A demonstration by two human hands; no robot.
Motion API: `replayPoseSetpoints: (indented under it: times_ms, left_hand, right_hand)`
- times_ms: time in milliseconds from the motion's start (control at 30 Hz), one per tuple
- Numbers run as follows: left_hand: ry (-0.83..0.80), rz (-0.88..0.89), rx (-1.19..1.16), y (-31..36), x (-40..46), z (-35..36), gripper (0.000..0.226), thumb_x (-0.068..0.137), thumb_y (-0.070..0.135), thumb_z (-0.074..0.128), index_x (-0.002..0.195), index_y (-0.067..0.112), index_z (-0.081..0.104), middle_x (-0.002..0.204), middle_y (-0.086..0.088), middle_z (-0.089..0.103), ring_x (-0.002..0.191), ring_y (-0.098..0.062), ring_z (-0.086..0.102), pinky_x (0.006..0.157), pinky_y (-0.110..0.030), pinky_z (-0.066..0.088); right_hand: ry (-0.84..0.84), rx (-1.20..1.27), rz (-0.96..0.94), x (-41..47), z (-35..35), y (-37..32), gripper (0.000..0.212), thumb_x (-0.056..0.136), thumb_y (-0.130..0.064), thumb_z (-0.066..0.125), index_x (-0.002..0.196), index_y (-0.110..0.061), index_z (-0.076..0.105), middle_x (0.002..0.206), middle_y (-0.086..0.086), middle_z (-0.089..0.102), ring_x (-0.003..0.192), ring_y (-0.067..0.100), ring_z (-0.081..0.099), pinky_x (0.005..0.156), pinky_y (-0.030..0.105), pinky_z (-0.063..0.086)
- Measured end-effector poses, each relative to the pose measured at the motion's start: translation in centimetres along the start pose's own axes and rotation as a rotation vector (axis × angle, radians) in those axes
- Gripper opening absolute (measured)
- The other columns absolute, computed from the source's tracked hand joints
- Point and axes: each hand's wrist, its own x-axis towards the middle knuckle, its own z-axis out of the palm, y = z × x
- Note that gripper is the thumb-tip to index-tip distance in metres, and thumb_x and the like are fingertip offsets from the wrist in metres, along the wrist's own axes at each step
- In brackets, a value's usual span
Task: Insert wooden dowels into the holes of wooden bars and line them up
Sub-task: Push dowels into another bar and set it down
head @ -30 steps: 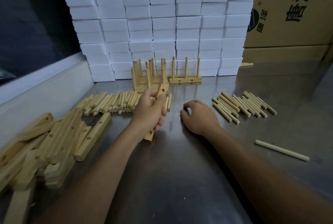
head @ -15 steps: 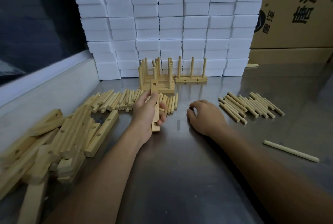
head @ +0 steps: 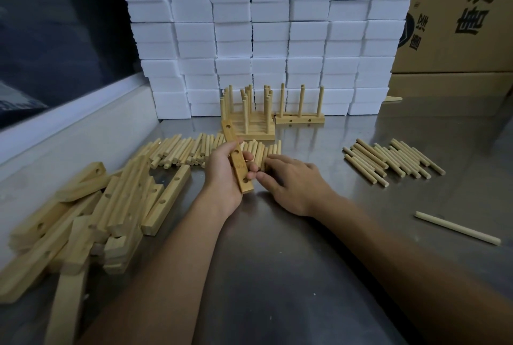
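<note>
A steel table (head: 277, 275) fills the room in front of the person. At its far edge stands a wall of white blocks (head: 263, 34), and a carton (head: 458, 25) stands to the right of it. On the left of the table lies a loose heap of bars (head: 91, 214) with holes. Beyond the hands a long row of dowels (head: 183, 150) lies flat, and a smaller group of dowels (head: 394, 160) lies well apart on the right. Before the blocks stand finished bars (head: 249, 120) with dowels upright in them, and beside them one more bar with three dowels (head: 300, 115). A single long stick (head: 458, 228) lies alone near the right edge.

The left hand (head: 224, 175) grips one bar (head: 237, 157) above the table, its fingers curled round the middle, holes facing up. The right hand (head: 291, 181) lies just beside it; its fingers bend down onto the near end of the dowel row, and I cannot tell if they hold one.
</note>
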Motion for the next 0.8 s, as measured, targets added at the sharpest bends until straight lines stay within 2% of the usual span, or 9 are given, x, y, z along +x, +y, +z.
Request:
replayPoseSetpoints:
  times_ms: [100,233,367,567,700,800]
  left_hand:
    - [-0.001,-0.003,-0.001,0.0,0.2,0.1,0.017,0.098,0.017,0.048,0.106,0.007,0.058,0.056,-0.006,0.054,0.04,-0.017,0.048,0.036,-0.019,0.033]
    - [-0.002,0.001,0.018,-0.1,0.1,0.2,0.015,0.097,0.015,0.049,0.104,0.007,0.059,0.055,-0.006,0.054,0.039,-0.018,0.048,0.035,-0.019,0.032]
    - [-0.005,0.007,0.042,-0.2,0.1,0.2,0.017,0.096,0.015,0.05,0.108,0.007,0.059,0.055,-0.006,0.055,0.04,-0.018,0.049,0.035,-0.019,0.032]
    - [-0.019,0.03,0.086,-0.3,0.1,0.2,0.012,0.096,0.013,0.051,0.102,0.009,0.06,0.056,-0.006,0.055,0.04,-0.018,0.05,0.035,-0.02,0.033]
    - [-0.026,0.036,0.109,-0.4,0.1,0.2,0.011,0.096,0.013,0.052,0.101,0.009,0.061,0.056,-0.006,0.056,0.041,-0.019,0.051,0.036,-0.021,0.034]
    - [-0.028,0.052,0.135,-0.5,0.0,0.3,0.01,0.096,0.013,0.052,0.098,0.008,0.061,0.056,-0.006,0.056,0.04,-0.02,0.051,0.035,-0.021,0.034]
  right_hand:
    - [0.08,0.001,0.01,-0.4,0.0,0.1,0.04,0.1,-0.052,0.04,0.111,-0.022,0.064,0.124,-0.005,0.061,0.114,0.022,0.056,0.091,0.041,0.038]
    - [0.149,-0.008,0.005,-0.7,-0.3,-0.2,0.027,0.098,-0.042,0.05,0.099,-0.022,0.068,0.103,-0.005,0.065,0.098,0.023,0.058,0.084,0.04,0.044]
    - [0.245,0.059,0.073,-0.7,-0.8,0.0,0.018,0.094,-0.03,0.061,0.092,-0.017,0.073,0.095,0.0,0.067,0.089,0.021,0.06,0.081,0.042,0.05]
    - [0.288,0.084,0.214,-0.8,-1.0,0.2,0.011,0.091,-0.026,0.064,0.091,-0.018,0.071,0.091,0.001,0.066,0.084,0.021,0.062,0.074,0.035,0.052]
    - [0.272,0.033,0.235,-0.9,-1.1,-0.1,0.014,0.089,-0.032,0.063,0.095,-0.021,0.069,0.09,-0.002,0.069,0.087,0.021,0.061,0.081,0.038,0.051]
    - [0.27,0.057,0.242,-0.8,-1.2,-0.1,0.02,0.092,-0.03,0.061,0.109,-0.021,0.068,0.094,-0.004,0.072,0.094,0.021,0.062,0.085,0.04,0.051]
